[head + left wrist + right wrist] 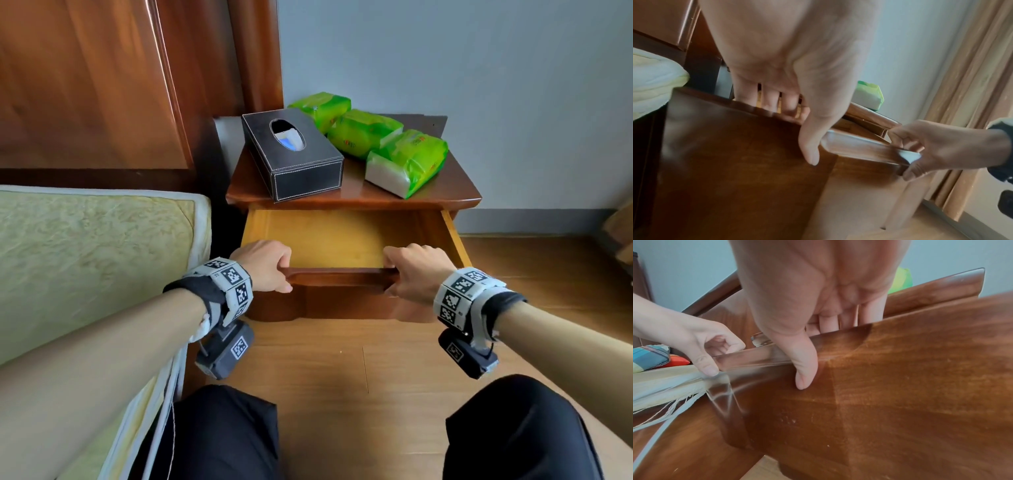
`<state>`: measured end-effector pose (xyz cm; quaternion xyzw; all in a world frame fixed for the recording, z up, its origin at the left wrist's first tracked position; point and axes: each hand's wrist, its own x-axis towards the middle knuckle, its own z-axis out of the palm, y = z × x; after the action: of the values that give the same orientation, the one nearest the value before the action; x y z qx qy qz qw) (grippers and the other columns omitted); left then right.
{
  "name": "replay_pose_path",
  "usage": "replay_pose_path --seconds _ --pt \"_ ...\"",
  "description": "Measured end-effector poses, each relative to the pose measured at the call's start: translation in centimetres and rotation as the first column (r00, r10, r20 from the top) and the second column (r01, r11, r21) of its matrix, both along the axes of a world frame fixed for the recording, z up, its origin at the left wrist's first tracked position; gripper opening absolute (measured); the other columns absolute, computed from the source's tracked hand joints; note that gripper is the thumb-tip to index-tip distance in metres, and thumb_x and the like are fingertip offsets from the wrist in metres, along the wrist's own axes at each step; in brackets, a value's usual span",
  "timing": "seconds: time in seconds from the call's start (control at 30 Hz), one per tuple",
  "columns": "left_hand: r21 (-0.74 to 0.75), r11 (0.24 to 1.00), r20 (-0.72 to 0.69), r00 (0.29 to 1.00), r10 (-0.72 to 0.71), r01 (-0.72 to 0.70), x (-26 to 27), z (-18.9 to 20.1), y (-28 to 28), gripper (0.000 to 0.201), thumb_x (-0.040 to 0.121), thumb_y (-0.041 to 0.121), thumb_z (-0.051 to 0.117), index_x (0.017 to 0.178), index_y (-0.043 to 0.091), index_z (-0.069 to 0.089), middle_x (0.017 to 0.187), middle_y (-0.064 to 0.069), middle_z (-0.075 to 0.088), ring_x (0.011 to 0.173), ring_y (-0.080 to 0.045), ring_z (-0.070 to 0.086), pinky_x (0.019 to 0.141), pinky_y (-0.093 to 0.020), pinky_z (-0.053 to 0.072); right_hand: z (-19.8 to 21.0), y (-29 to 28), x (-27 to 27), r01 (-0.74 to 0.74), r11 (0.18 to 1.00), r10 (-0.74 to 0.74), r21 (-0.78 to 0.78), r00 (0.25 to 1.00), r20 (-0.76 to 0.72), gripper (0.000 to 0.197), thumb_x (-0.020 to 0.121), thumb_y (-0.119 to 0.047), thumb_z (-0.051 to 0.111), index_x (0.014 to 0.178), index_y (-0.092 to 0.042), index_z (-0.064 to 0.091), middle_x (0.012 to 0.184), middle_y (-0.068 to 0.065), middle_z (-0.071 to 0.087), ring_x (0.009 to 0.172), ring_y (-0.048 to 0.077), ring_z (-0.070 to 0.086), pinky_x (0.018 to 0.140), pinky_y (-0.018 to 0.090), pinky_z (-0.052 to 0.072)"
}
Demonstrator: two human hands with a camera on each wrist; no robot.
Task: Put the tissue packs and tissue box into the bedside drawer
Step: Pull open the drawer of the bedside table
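A black leather tissue box point(293, 154) stands on the wooden bedside table point(445, 192), left of three green tissue packs point(407, 162), point(363, 132), point(322, 106). Below them the drawer point(329, 236) is pulled out, its yellow inside bare. My left hand point(267, 265) grips the left part of the drawer front's top edge point(340, 274), fingers curled inside, thumb on the front. My right hand point(416, 270) grips the right part the same way. Both wrist views show fingers hooked over the drawer front point(748, 146), point(900, 369).
A mattress point(96, 260) lies close on the left against a wooden headboard point(85, 85). A blue-grey wall point(479, 68) stands behind the table. Wood floor point(325, 370) spreads below the drawer, my dark-trousered knees point(513, 428) at the bottom.
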<state>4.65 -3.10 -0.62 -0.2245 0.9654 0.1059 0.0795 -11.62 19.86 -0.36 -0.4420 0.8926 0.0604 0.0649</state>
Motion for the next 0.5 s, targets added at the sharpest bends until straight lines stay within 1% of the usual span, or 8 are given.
replay_pose_path --seconds 0.07,0.13,0.2,0.27,0.3,0.33,0.4,0.5 --pt "0.009 1.0 0.034 0.999 0.001 -0.002 -0.4 0.3 -0.1 0.034 0.071 0.038 0.082 0.075 0.023 0.051 0.083 0.004 0.06 0.075 -0.019 0.058 0.057 -0.027 0.037 0.3 0.1 0.1 0.004 1.0 -0.004 -0.005 1.0 0.01 0.049 0.075 -0.049 0.075 0.11 -0.022 0.054 0.104 0.002 0.067 0.092 0.028 0.063 0.071 0.035 0.047" --pt "0.013 1.0 0.077 0.997 -0.008 0.007 -0.7 0.5 -0.1 0.033 0.072 0.036 0.081 0.078 0.025 0.051 0.083 0.006 0.058 0.077 -0.018 0.057 0.059 -0.028 0.039 0.2 0.1 0.0 0.017 1.0 -0.016 -0.017 0.999 0.04 0.047 0.074 -0.048 0.076 0.107 -0.026 0.052 0.104 0.0 0.066 0.09 0.026 0.061 0.071 0.034 0.047" --pt "0.066 0.998 0.103 0.994 -0.023 0.017 -0.7 0.5 0.0 0.033 0.074 0.033 0.079 0.094 0.028 0.053 0.097 0.007 0.059 0.087 -0.018 0.059 0.067 -0.031 0.045 0.0 0.1 -0.2 0.046 0.998 -0.04 -0.042 0.991 0.129 0.049 0.072 -0.045 0.077 0.109 -0.031 0.048 0.107 -0.005 0.065 0.09 0.023 0.06 0.075 0.035 0.05" --pt "0.149 0.989 0.097 0.995 -0.037 0.022 -0.8 0.3 0.4 0.051 0.075 0.03 0.079 0.119 0.029 0.053 0.116 0.009 0.057 0.098 -0.017 0.059 0.08 -0.036 0.051 -0.3 -0.1 -0.1 0.052 0.998 -0.043 -0.04 0.977 0.21 0.059 0.069 -0.042 0.078 0.12 -0.035 0.048 0.109 -0.01 0.063 0.097 0.021 0.061 0.082 0.039 0.053" --pt "0.161 0.987 0.101 0.994 -0.048 0.031 -0.9 0.2 0.8 0.059 0.075 0.029 0.079 0.128 0.029 0.052 0.121 0.007 0.057 0.101 -0.018 0.059 0.083 -0.036 0.052 -0.5 -0.2 0.0 0.044 0.999 -0.038 -0.024 0.976 0.216 0.058 0.068 -0.041 0.078 0.119 -0.035 0.051 0.107 -0.01 0.064 0.097 0.021 0.062 0.082 0.039 0.054" --pt "0.148 0.988 0.109 0.992 -0.06 0.043 -1.1 0.1 1.3 0.062 0.076 0.029 0.078 0.132 0.028 0.053 0.124 0.005 0.059 0.1 -0.019 0.059 0.081 -0.035 0.052 -0.6 -0.3 0.1 0.035 0.999 -0.032 -0.009 0.979 0.201 0.05 0.068 -0.039 0.079 0.113 -0.034 0.057 0.101 -0.009 0.065 0.094 0.022 0.062 0.079 0.039 0.054" --pt "0.093 0.994 0.117 0.991 -0.064 0.053 -1.3 -0.1 2.1 0.056 0.076 0.029 0.078 0.129 0.023 0.059 0.119 0.0 0.064 0.093 -0.021 0.06 0.072 -0.032 0.05 -0.5 -0.5 0.2 0.024 1.0 -0.024 -0.001 0.987 0.161 0.035 0.069 -0.037 0.08 0.099 -0.03 0.064 0.091 -0.005 0.065 0.087 0.023 0.062 0.074 0.038 0.054" --pt "0.045 0.998 0.099 0.994 -0.054 0.05 -1.2 -0.3 2.4 0.039 0.074 0.031 0.08 0.111 0.022 0.068 0.097 0.002 0.068 0.091 -0.023 0.065 0.069 -0.033 0.048 -0.2 -0.6 0.4 0.018 1.0 -0.018 0.001 0.992 0.128 0.032 0.069 -0.039 0.081 0.096 -0.029 0.067 0.088 -0.004 0.065 0.084 0.022 0.062 0.074 0.039 0.055"
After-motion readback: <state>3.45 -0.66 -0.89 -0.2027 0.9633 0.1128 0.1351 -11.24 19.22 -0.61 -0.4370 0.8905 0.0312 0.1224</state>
